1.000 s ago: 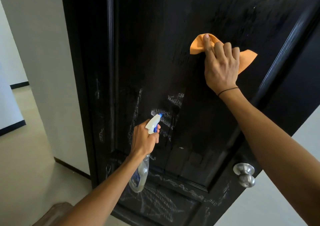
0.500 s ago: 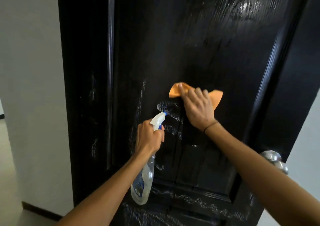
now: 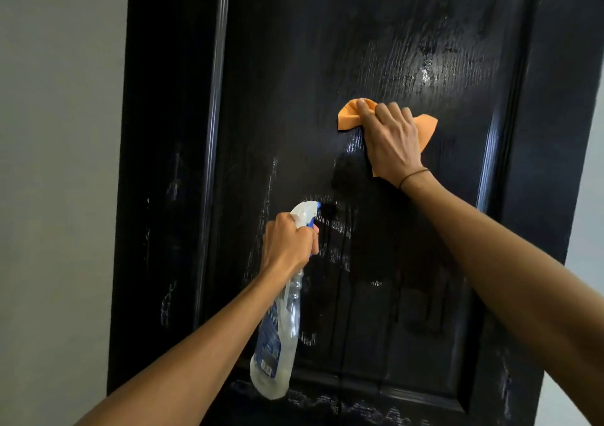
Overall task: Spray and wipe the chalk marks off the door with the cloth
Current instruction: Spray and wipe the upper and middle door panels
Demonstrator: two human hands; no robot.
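While the right hand (image 3: 392,144) pressed the orange cloth (image 3: 351,115) flat against the upper part of the door (image 3: 408,33), its fingers (image 3: 385,113) lay bent over the bunched fabric and gripped it against the panel. The left hand (image 3: 287,246) was clenched round the neck of the spray bottle (image 3: 277,344), one finger on the blue trigger, nozzle aimed at the panel and close to it; the clear bottle body hung down below the fist.

Key relation: the remaining chalk marks (image 3: 336,229) lay below and to the left of the cloth, just in front of the nozzle. They ran as a roughly vertical smear down the centre of the panel. The left hand was the nearer of the two to them; the cloth hand sat above, apart from them.

Further faint chalk showed on the left stile (image 3: 166,301) and along the bottom rail (image 3: 343,406).

Panel around and above the cloth looked wet and glossy, no chalk discernible there.

Judgement: upper zone done, centre and lower zones outstanding. Next stroke would likely need the cloth brought down and leftward onto the sprayed smear
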